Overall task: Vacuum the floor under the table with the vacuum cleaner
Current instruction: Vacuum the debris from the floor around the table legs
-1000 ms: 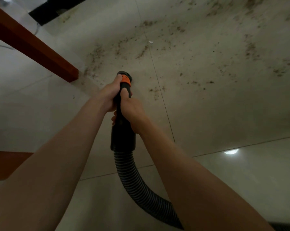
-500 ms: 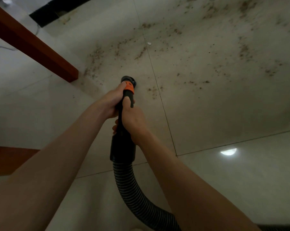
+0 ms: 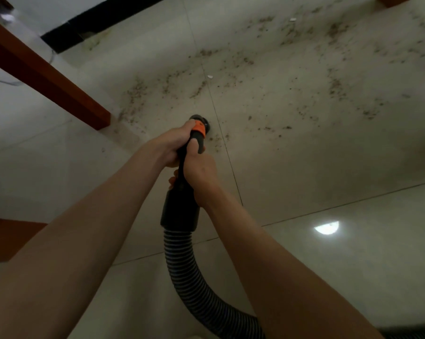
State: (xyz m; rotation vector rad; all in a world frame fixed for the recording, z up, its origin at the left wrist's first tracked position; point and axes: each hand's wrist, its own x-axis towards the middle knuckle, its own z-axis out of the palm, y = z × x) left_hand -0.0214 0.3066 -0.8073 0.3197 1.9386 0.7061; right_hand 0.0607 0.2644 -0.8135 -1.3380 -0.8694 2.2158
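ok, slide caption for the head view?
Both hands grip the vacuum hose nozzle over scattered debris beside a table leg.

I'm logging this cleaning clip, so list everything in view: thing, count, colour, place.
vacuum nozzle: one, black with an orange collar, tip at the floor, centre
vacuum hose: one, black ribbed, curving from the nozzle to bottom right
debris: scattered brown crumbs and two white bits, upper floor
floor: pale glossy tiles with a light reflection at right
table legs: reddish-brown wood, one upper left, parts of others at left edge and top right
baseboard: one, black strip, top left
left hand: grips the nozzle near the collar
right hand: grips the nozzle behind it
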